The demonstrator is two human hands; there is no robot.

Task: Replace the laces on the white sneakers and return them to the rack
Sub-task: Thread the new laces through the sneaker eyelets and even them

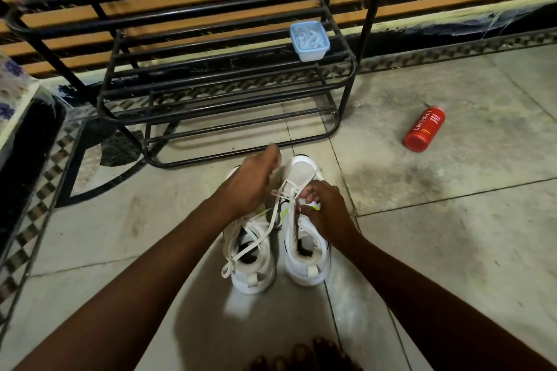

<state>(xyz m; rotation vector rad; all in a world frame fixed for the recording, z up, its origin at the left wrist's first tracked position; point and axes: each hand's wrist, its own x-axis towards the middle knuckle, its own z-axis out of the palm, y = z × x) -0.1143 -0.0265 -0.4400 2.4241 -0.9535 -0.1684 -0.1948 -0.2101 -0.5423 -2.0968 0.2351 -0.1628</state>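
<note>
Two white sneakers stand side by side on the tiled floor, toes toward the rack. My left hand hovers over the left sneaker, fingers curled, seemingly pulling a white lace that runs across from the right sneaker. My right hand rests on the right sneaker's upper and pinches the lace near the eyelets. Loose lace loops lie over the left sneaker's opening. The black metal shoe rack stands just beyond the shoes.
A small pale blue plastic box holding white laces sits on a rack shelf at the right. A red body-wash bottle lies on the floor to the right. A dark cabinet with patterned cloth is at far left. My toes show at the bottom.
</note>
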